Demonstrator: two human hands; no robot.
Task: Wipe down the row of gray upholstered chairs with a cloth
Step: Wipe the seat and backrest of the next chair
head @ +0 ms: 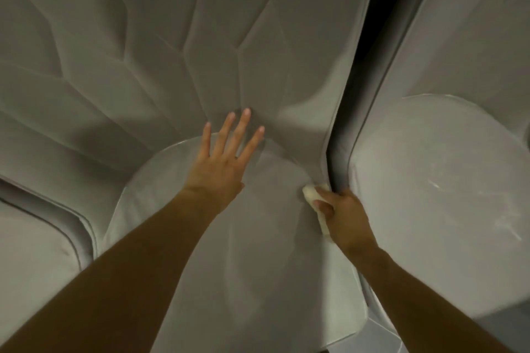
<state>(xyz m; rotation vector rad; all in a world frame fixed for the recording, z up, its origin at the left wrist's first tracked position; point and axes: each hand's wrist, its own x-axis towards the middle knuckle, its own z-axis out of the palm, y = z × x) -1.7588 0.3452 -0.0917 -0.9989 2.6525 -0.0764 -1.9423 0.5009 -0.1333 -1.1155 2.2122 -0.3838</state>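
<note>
Surroundings: gray upholstery fills the view, light dim.
3 seats stand side by side: middle chair [200, 37], right chair [444, 180], left chair [34, 252], only part of the left one in frame. Middle backrest is stitched into angular padded panels, seams shadowed. A narrow dark gap [370, 37] separates middle and right chairs from top to seat level. Seat cushions are rounded and carry a pale sheen, with bright streaks on the right one. A thin dark strip [329, 350] at the bottom edge; cannot tell if it is floor.
</note>
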